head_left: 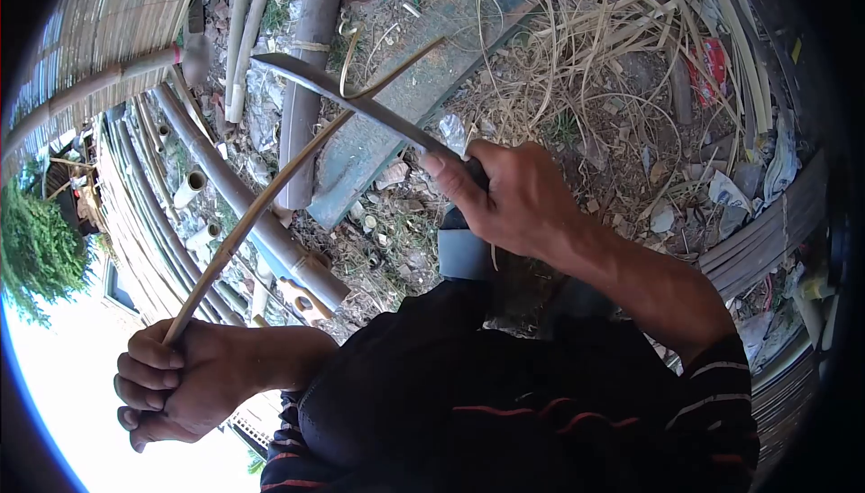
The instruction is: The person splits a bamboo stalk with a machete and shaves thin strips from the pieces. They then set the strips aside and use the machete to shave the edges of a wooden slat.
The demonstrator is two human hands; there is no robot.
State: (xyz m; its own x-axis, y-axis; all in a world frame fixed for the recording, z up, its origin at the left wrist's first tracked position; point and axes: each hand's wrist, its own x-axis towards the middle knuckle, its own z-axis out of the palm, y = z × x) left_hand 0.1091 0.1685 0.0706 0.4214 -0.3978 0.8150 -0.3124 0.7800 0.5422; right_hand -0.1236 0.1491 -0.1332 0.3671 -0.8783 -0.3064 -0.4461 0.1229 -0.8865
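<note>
My right hand [514, 191] is closed around the handle of a long-bladed knife [378, 114], its blade pointing to the upper left. The blade crosses a long bamboo strip [261, 205] near the strip's far part. Where they meet, a thin shaving [347, 56] curls up beside the blade. In my left hand [180, 380], at the lower left, the near end of the strip is gripped with the fingers wrapped round it. The strip slants up and to the right from that hand, past the blade.
A worn green board [360, 155] lies on the littered ground beyond the knife. Bamboo poles [302, 119] stand to the left, with a handsaw [305, 299] near them. Loose shavings [577, 51] are heaped at upper right. A slatted bamboo screen [99, 33] fills the upper left.
</note>
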